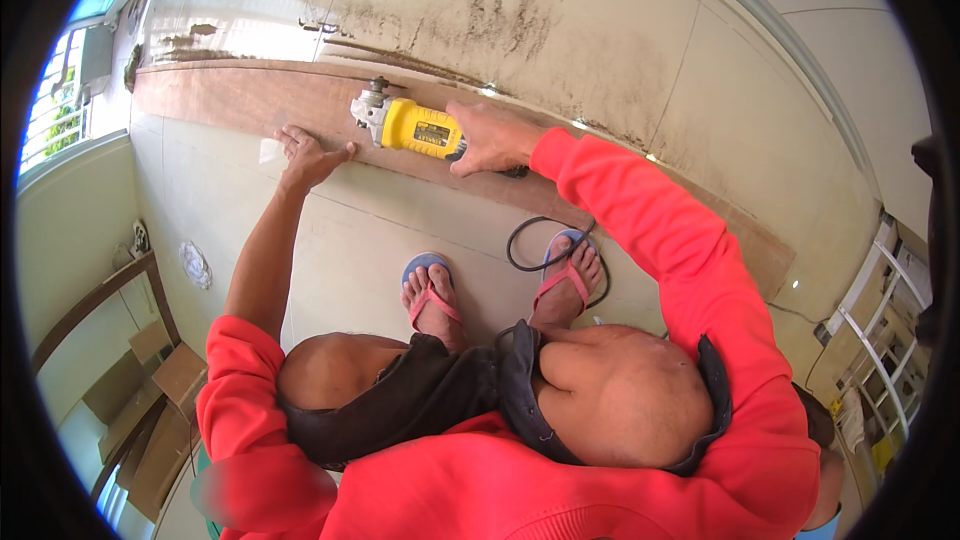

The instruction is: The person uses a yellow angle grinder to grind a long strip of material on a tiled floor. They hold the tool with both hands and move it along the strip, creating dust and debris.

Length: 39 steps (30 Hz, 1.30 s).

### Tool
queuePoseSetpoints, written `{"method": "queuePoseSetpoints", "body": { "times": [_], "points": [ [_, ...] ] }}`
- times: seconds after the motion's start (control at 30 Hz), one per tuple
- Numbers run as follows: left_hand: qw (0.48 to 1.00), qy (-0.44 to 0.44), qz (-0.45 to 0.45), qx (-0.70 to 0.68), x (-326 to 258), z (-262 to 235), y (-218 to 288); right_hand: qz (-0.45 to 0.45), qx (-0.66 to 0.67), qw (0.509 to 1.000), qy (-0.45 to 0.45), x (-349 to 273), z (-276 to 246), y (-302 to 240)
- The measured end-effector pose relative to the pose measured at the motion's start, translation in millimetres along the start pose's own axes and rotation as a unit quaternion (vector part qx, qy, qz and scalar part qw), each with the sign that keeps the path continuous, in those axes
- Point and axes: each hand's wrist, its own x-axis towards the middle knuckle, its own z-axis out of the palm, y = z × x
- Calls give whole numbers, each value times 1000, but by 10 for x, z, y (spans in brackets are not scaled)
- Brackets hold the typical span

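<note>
A yellow angle grinder (416, 129) with a grey metal head lies across a long reddish-brown wooden board (235, 92) on the floor. My right hand (495, 137) is wrapped round the grinder's rear body. The spindle on its head points toward the board's far edge. At the board's near edge, left of the grinder, rests my left hand (310, 155), its fingers spread with nothing in them. A black power cord (515, 250) loops on the tiles near my right foot. My right palm and fingers partly hide the grinder's handle end.
Dark dust (490, 25) streaks the tiles beyond the board. My feet, in flip-flops (433, 290), stand on the near side. Brown panels (150, 400) lean at the lower left. A white metal ladder (885, 330) is at the right, and another person (828, 480) shows partly at the lower right.
</note>
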Motion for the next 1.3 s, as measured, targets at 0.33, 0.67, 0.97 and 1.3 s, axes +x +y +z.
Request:
{"method": "queuePoseSetpoints", "body": {
  "times": [0.33, 0.67, 0.97, 1.3],
  "points": [
    [1000, 9, 1, -3, -25, -6, 8, -4, 9, 1000, 2, -35, -1, 12],
    [1000, 6, 6, -9, -16, 7, -18, -12, 8, 1000, 3, -57, -23, 17],
    [1000, 10, 14, 2, 5, 13, -50, -14, 17, 1000, -1, -53, -13, 54],
    [1000, 10, 4, 2, 1, 13, -37, -5, 7, 1000, 9, -85, 15, 94]
  ]
}}
